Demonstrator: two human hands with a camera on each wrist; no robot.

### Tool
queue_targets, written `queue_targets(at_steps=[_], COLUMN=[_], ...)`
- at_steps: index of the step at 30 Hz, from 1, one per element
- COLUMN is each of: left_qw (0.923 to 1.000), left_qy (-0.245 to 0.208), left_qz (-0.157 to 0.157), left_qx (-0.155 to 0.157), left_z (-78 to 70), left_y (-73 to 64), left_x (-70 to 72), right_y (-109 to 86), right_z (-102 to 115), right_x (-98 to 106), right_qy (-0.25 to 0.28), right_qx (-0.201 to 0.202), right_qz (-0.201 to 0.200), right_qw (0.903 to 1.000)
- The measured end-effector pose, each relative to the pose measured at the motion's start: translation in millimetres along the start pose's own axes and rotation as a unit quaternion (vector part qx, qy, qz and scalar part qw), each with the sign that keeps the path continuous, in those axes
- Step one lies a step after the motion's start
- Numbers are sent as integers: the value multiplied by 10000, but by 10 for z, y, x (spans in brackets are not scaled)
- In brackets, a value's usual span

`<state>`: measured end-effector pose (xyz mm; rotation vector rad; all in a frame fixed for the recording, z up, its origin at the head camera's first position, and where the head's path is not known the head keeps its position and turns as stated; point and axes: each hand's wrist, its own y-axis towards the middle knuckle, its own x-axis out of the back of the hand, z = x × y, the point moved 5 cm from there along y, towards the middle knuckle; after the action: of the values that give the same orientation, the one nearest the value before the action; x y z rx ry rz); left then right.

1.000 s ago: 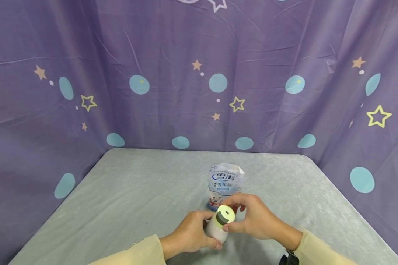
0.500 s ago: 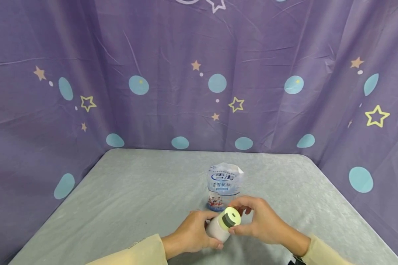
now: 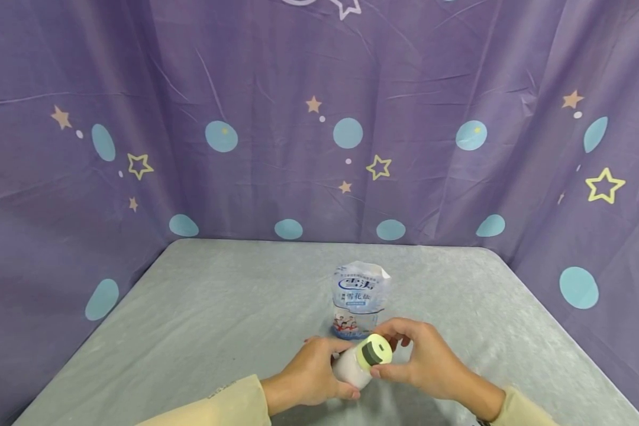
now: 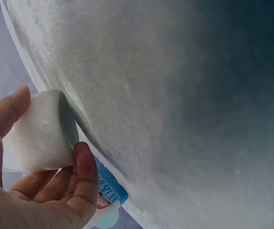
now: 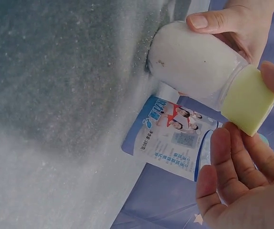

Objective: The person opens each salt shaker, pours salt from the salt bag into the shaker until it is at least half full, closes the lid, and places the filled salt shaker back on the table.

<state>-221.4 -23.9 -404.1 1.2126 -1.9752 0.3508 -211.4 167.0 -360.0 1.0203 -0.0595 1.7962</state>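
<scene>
A clear salt shaker (image 3: 349, 368) full of white grains leans to the right near the front of the table. My left hand (image 3: 311, 373) grips its body, thumb on the near side. My right hand (image 3: 428, 362) pinches its pale yellow-green cap (image 3: 378, 350), which has a dark grey flap. In the right wrist view, thumb and fingertips sit on opposite sides of this cap (image 5: 248, 99). The left wrist view shows the shaker's bottom end (image 4: 39, 133) tipped off the cloth. Just behind stands a blue-and-white salt bag (image 3: 359, 290), its lower right partly hidden by the right hand.
A grey cloth-covered table (image 3: 234, 296) spreads around the hands. Purple curtain (image 3: 277, 177) with stars and blue spots hangs behind it and at both sides. The salt bag is the nearest object beyond the shaker.
The shaker has tilted further to the right, its cap end moving right and slightly down. My right hand has moved along with the cap; the left hand has barely moved.
</scene>
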Motion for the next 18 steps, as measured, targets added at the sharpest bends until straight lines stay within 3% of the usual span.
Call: queue_targets(at_steps=[18], left_qw=[9998], left_qy=[119], left_qz=[-107], left_qx=[-106], left_z=[-16], left_y=[4], left_x=[3], right_y=[-32], right_z=[3], right_x=[-27], right_qy=[-514], right_qx=[-62], right_qz=[-457], right_qw=[9976])
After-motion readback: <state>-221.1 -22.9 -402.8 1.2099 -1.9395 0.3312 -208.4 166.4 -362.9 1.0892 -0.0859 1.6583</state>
